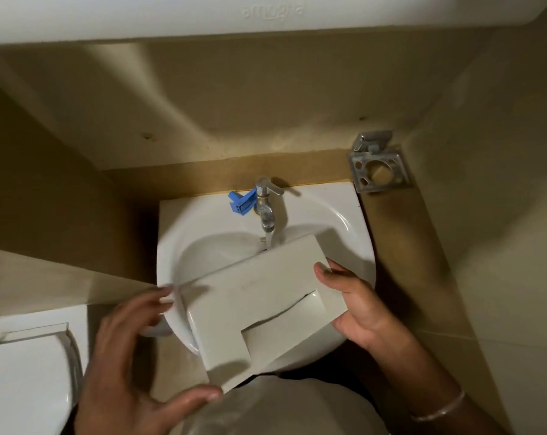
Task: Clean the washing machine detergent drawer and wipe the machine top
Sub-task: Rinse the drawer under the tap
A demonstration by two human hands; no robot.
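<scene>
The detergent drawer covers the near-right basin; its far-left bowl lies open, with the tap overhanging the far rim.

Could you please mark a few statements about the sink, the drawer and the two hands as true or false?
1. Water runs from the tap. True.
2. The right hand holds the detergent drawer over the sink. True.
3. The drawer lies flat at the bottom of the basin. False: it is held above the basin's front rim.
4. The blue plastic piece sits right of the tap. False: it sits to its left.
5. The left hand is clenched round a sponge. False: its fingers are spread and hold nothing.
</scene>
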